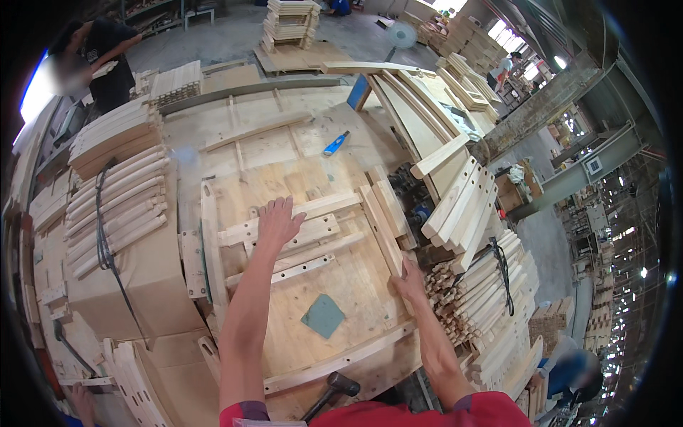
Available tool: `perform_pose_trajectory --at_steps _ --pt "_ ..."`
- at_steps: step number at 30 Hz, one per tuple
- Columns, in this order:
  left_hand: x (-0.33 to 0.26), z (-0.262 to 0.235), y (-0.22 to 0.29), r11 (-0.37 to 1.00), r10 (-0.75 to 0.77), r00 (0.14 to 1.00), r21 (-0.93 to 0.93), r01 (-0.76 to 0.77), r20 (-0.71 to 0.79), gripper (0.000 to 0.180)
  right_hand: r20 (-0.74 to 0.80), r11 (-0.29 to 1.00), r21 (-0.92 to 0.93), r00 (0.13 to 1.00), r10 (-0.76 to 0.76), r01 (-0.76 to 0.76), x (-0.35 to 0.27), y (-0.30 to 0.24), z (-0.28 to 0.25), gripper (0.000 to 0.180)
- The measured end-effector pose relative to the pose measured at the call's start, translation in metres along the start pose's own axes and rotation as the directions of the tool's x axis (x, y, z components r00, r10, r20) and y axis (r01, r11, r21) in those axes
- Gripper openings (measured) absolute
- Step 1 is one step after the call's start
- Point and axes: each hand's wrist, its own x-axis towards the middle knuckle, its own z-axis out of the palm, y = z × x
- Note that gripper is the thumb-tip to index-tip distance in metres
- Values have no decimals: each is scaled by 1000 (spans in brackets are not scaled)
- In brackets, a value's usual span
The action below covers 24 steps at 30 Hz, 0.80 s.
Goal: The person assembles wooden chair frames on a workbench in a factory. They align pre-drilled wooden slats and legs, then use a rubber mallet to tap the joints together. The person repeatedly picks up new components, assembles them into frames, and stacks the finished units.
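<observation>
My left hand (281, 223) lies with fingers extended on a pale wooden rail (331, 204) and a short slat with holes (313, 233) beneath it. Another drilled strip (304, 268) lies just nearer to me. At the right, my right hand (410, 281) is closed around the near part of a long wooden side piece (381, 226), which meets the rail's right end. A square green pad (324, 317) rests on the plywood worktop (284, 341). Close to my body lies a black-headed mallet (343, 384).
A blue utility knife (336, 143) lies farther back. Bundled slats (117, 206) stand at left, and stacked sticks (473, 295) at right. A wooden strip (341, 357) borders the near edge. Other people (107, 57) are at the far left and lower right (569, 377).
</observation>
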Motion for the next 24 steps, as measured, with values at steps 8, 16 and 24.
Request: perform_pose_trajectory --at_steps 8,16,24 --pt "-1 18 6 999 -8 995 39 4 97 44 -77 996 81 997 -20 27 -16 0 6 70" --pt "1 22 9 996 31 999 89 -30 -9 39 -121 995 101 993 -12 24 -17 8 9 71" --pt "3 29 14 999 2 1000 42 -3 14 43 -151 993 111 988 -31 48 -21 6 12 68"
